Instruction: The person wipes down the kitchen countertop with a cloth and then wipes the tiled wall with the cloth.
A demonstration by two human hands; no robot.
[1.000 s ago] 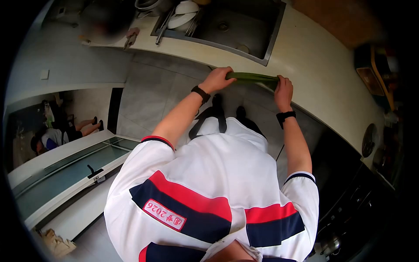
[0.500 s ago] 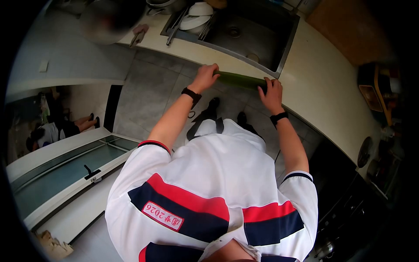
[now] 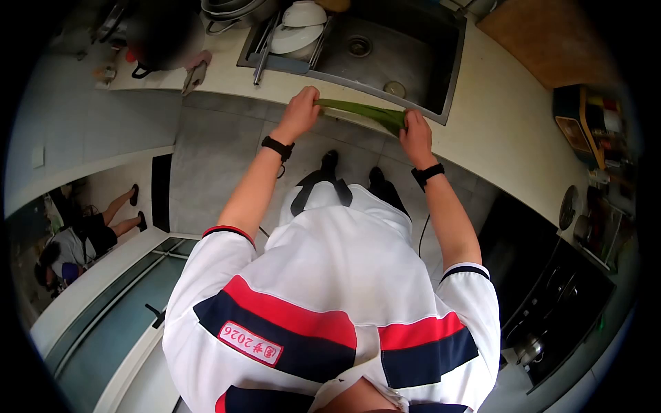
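Observation:
A green cloth (image 3: 361, 109) is stretched between my two hands, just in front of the counter edge by the sink. My left hand (image 3: 301, 112) is closed on its left end. At the other end, the fingers of my right hand (image 3: 416, 140) grip the cloth where it hangs wider in a fold. I wear a dark band on each wrist.
Beyond the cloth lies a dark sink (image 3: 385, 58) with white bowls (image 3: 297, 39) in a rack. A pale counter (image 3: 496, 131) runs right, toward a black stove (image 3: 558, 303). A glass-paned door (image 3: 124, 289) stands at left; behind it another person (image 3: 82, 241) bends over.
My hands have shifted a little left and up with the cloth still between them. The cloth's right end now spreads wider. The whole view has turned slightly.

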